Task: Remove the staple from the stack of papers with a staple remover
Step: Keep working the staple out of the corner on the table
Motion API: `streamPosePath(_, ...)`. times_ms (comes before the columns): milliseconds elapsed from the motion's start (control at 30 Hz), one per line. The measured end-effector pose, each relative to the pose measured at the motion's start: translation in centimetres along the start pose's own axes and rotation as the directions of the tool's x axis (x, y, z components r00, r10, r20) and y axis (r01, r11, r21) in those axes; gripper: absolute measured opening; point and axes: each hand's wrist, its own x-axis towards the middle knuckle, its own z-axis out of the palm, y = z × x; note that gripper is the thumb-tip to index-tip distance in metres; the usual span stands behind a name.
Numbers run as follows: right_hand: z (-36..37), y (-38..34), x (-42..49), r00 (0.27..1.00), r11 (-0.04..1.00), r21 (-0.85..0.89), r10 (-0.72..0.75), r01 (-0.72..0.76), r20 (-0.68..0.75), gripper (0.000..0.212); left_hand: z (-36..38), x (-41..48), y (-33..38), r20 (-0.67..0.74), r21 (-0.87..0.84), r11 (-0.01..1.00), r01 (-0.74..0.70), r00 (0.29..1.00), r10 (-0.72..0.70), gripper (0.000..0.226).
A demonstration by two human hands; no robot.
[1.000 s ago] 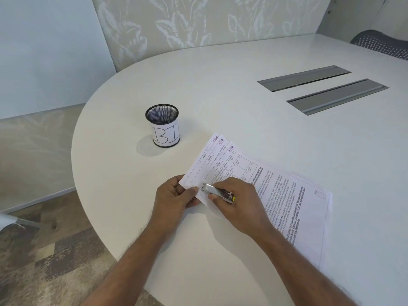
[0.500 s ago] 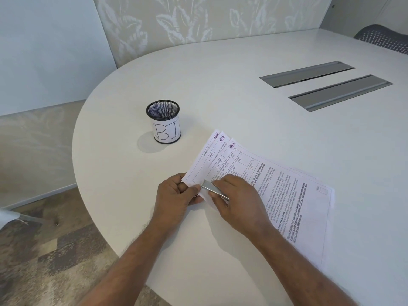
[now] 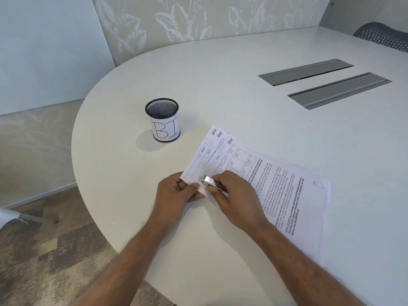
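Observation:
A stack of printed papers (image 3: 287,191) lies fanned out on the white table (image 3: 242,120), its near left corner lifted. My left hand (image 3: 176,195) pinches that corner between thumb and fingers. My right hand (image 3: 236,199) grips a silver metal staple remover (image 3: 213,183), whose tip sits at the pinched corner, right beside my left thumb. The staple itself is hidden under the tool and fingers.
A black mesh pen cup (image 3: 163,120) labelled "BI" stands left of the papers. Two grey cable-slot covers (image 3: 326,82) are set into the table at the far right. A mesh chair back (image 3: 384,34) shows beyond the table. The table's curved edge runs close to my arms.
The staple remover's tip has shifted left along the paper corner toward my left thumb, and its silver body shows more. My left hand keeps its pinch on the corner.

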Motion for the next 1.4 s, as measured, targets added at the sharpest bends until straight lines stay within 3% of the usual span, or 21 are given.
streamPosePath(600, -0.7, 0.4, -0.4, 0.999, 0.999, 0.037, 0.005, -0.004, -0.032, 0.022, 0.1, 0.0, -0.1, -0.046, -0.037, 0.999, 0.021, 0.999, -0.023, 0.025)
streamPosePath(1067, -0.1, 0.0, 0.1, 0.994, 0.988, -0.144, -0.069, 0.056, -0.086, 0.016, 0.3, -0.2, 0.3, -0.018, 0.084, 0.996, 0.002, 1.000, -0.001, 0.025)
streamPosePath(1400, 0.2, 0.5, 0.2, 0.993, 0.975, -0.204, -0.104, 0.089, -0.061, 0.021, 0.3, 0.1, -0.2, -0.060, 0.045, 0.998, 0.043, 0.997, -0.040, 0.018)
